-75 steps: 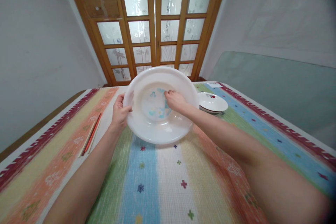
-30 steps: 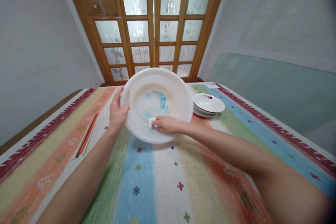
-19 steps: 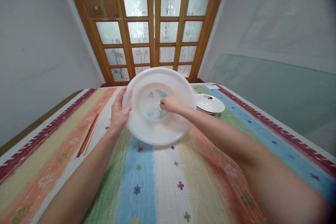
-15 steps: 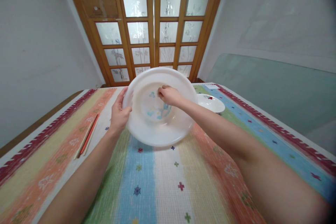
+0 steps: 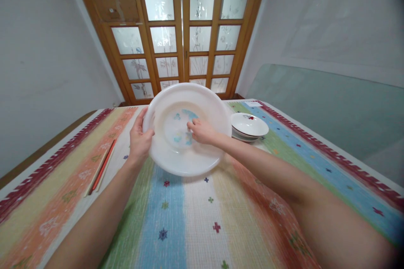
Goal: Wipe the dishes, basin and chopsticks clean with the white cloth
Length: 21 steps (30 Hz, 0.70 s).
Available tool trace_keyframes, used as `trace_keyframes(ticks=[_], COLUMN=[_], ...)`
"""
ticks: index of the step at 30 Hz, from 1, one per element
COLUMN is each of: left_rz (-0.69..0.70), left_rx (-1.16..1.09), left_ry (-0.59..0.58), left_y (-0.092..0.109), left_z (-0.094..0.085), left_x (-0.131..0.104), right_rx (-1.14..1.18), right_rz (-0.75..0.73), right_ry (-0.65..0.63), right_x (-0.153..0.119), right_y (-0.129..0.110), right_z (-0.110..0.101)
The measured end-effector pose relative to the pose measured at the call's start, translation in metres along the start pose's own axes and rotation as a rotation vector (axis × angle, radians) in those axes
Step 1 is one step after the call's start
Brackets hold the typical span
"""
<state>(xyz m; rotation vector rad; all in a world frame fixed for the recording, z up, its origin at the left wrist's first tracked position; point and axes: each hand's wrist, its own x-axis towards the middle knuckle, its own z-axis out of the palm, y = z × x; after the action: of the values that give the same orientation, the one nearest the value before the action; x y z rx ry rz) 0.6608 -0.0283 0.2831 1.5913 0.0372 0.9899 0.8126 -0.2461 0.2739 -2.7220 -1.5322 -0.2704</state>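
A white plastic basin (image 5: 186, 168) is held up, tilted so its inside faces me, with a faded blue print on its bottom. My left hand (image 5: 140, 136) grips the basin's left rim, thumb on the inner side and fingers behind. Inside the basin, my right hand (image 5: 202, 130) is over the printed bottom with its fingers curled in. Whether those fingers pinch something small cannot be made out. To the right of the basin stand stacked white bowls (image 5: 251, 125), the top one with a red decoration.
Chopsticks (image 5: 101, 168), one of them red-orange, lie on the striped tablecloth (image 5: 167, 218) left of my left forearm. A small white paper (image 5: 253, 104) is at the far right of the table. Beyond the table are wooden glass-paned doors (image 5: 183, 29).
My right hand has moved lower across the basin's inside, uncovering more blue print. The basin has shifted slightly left in view, and more of the stacked bowls shows.
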Motion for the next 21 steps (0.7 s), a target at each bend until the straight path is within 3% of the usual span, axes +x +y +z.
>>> trace_keyframes(ticks=[6,8,11,17,21], left_rz=[0.033,0.053,0.067,0.073,0.061], left_rx=[0.048,0.072,0.096,0.107,0.114], left_ry=[0.04,0.042,0.034,0.054,0.055], left_y=[0.004,0.006,0.01,0.017,0.015], left_z=[0.003,0.003,0.004,0.007,0.005], left_x=[-0.002,-0.004,-0.007,-0.011,-0.011], right_rx=[0.348,0.555,0.699,0.129,0.014], right_rz=[-0.251,-0.328,-0.3,-0.166,-0.214], right_ry=[-0.16,-0.228,-0.323,0.019,0.008], right_x=[-0.017,-0.013,-0.003,0.002,-0.008], right_y=[-0.043,-0.047,-0.04,-0.025,-0.039], right_z=[0.027,0.031,0.026,-0.005,0.002])
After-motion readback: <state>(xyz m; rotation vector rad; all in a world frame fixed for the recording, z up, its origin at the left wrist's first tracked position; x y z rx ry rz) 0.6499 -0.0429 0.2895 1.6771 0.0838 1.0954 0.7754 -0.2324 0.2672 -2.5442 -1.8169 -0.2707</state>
